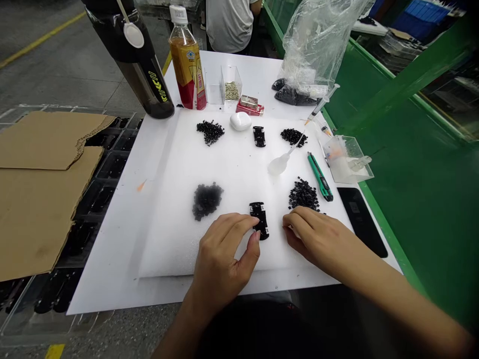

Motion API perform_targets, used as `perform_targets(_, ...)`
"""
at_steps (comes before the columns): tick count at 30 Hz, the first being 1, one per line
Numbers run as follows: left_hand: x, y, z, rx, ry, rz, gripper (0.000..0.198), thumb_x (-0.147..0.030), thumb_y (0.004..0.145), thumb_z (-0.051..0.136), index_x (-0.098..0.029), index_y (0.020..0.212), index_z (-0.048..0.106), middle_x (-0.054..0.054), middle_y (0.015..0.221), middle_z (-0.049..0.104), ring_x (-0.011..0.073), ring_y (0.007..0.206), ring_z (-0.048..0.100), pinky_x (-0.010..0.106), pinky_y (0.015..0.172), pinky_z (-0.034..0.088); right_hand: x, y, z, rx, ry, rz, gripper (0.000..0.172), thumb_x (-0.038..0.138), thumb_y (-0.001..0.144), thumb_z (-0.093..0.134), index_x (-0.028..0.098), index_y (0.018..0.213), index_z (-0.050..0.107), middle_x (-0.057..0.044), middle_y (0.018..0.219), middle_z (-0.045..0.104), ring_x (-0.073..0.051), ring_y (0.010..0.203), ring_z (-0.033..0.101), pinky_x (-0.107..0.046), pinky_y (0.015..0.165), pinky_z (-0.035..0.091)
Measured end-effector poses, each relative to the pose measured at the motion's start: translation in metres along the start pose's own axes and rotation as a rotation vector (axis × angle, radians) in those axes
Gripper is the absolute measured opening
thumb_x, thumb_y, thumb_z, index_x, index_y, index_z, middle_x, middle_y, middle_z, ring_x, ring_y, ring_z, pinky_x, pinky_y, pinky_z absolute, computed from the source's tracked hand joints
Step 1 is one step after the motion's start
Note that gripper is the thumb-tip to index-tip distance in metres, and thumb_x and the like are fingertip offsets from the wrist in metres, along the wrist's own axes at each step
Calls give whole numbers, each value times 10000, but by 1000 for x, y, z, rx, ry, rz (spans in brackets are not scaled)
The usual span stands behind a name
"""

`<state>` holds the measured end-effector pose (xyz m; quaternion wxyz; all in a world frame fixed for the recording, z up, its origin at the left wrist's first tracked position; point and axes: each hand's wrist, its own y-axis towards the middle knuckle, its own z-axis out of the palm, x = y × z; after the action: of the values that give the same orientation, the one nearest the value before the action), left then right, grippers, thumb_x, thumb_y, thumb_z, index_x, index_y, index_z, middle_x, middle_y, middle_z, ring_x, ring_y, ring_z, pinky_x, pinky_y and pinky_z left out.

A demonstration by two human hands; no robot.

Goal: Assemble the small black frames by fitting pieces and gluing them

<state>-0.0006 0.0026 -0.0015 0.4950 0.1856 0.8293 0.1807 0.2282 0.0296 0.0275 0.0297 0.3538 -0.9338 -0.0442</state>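
Observation:
A small black plastic part (pixel 263 227) lies on the white foam sheet (pixel 168 249) in front of me. The thumb and forefinger of my left hand (pixel 228 249) are curled at its left edge, seemingly holding it in place. To its right, my right hand (pixel 314 232) is closed with the fingertips together; whatever they pinch, if anything, is hidden. Just beyond that hand sits a pile of small black pieces (pixel 304 193). Another dark pile (pixel 207 200) lies beyond my left hand. Farther back there is a second black part (pixel 259 136).
A green utility knife (pixel 320 177), a dropper bulb (pixel 279 164), a syringe (pixel 322 104) and a black flat device (pixel 362 219) lie on the right. A bottle (pixel 187 65) and a dark tumbler (pixel 144 75) stand back left. Cardboard (pixel 37 209) covers trays beside the table.

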Motion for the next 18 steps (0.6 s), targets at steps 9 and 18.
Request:
perform_targets(9, 0, 1, 0, 16, -21, -7, 205, -98, 960, 629, -152, 1147, 696, 39, 1076, 741, 174, 1048, 653, 356, 942, 555, -13, -7, -2, 67, 314, 74, 117, 201, 1035, 482, 199, 1121, 562, -43, 1006, 608, -145, 792, 599, -297, 722, 510)
perform_targets(18, 3, -2, 0, 47, -4, 3, 435, 68, 903, 437, -110, 1225, 669, 65, 1110, 720, 201, 1114, 624, 384, 968, 552, 8, -2, 0, 18, 397, 12, 106, 141, 1006, 532, 181, 1104, 541, -41, 975, 597, -136, 802, 568, -283, 732, 509)
